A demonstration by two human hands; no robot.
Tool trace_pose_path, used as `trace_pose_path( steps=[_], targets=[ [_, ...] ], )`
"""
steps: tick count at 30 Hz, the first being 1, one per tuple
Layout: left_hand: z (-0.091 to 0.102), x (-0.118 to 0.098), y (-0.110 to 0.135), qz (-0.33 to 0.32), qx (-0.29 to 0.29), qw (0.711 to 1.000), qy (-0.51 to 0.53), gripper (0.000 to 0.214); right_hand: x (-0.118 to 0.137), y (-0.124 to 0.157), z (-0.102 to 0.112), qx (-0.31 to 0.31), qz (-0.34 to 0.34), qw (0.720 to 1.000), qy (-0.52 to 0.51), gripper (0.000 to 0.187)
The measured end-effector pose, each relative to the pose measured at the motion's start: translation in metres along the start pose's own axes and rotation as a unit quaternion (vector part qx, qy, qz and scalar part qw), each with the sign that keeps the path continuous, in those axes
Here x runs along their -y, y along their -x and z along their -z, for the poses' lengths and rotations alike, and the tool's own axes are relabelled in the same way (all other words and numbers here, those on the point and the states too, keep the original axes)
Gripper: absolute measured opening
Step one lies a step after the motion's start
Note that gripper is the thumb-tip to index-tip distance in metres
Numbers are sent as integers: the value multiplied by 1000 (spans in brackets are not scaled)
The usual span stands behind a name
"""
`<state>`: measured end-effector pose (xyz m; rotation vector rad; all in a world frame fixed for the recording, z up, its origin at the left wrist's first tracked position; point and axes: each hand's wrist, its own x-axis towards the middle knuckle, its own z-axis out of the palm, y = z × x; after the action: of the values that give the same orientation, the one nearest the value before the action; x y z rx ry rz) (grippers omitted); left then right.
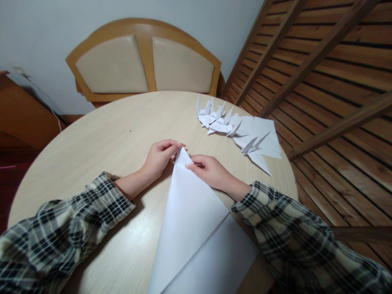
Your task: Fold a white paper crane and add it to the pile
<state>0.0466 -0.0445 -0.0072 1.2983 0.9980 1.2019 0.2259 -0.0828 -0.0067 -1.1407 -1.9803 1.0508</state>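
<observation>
A large sheet of white paper (192, 204), folded over diagonally, stretches from the middle of the table toward me, with its narrow tip pointing away. My left hand (162, 157) pinches the paper at the left of that tip, thumb and fingers closed. Just below the tip on the right edge, my right hand (210, 170) grips the paper between thumb and fingers, the thumb lying on top. One layer overlaps the other along a slanting edge lower down. The paper's near end runs out of view.
Several folded white paper cranes (222, 118) stand at the table's far right, some on flat white sheets (266, 136). The round wooden table (92, 134) has a padded chair back (143, 57) behind it. A slatted wooden partition (330, 81) rises close on the right.
</observation>
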Motion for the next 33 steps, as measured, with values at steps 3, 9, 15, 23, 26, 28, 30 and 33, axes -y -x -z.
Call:
trace_pose_path(
  steps=[3,9,15,23,26,28,30,33],
  targets=[
    [-1,-1,1,-1,3,1000,16,15,0,0,0,0,2,1000,4,27],
    [-2,-3,1,7,-2,1000,19,13,-2,-1,-1,1,16,1000,17,26],
    [-3,0,0,5,-28,999,19,8,-1,-1,-2,5,22,999,46,28],
    [-2,-5,-8,32,-68,990,116,14,3,-1,-2,2,28,998,57,31],
    [0,-5,-10,65,-55,985,151,16,3,0,-2,-20,23,999,26,33],
    [0,-4,-9,60,-17,990,125,20,2,0,-2,-26,23,999,13,31],
    [-1,-1,-7,46,24,996,74,31,3,1,-1,-31,22,999,17,30],
    [-1,3,-4,19,62,998,-5,43,4,1,0,-41,16,999,32,32]
  ],
)
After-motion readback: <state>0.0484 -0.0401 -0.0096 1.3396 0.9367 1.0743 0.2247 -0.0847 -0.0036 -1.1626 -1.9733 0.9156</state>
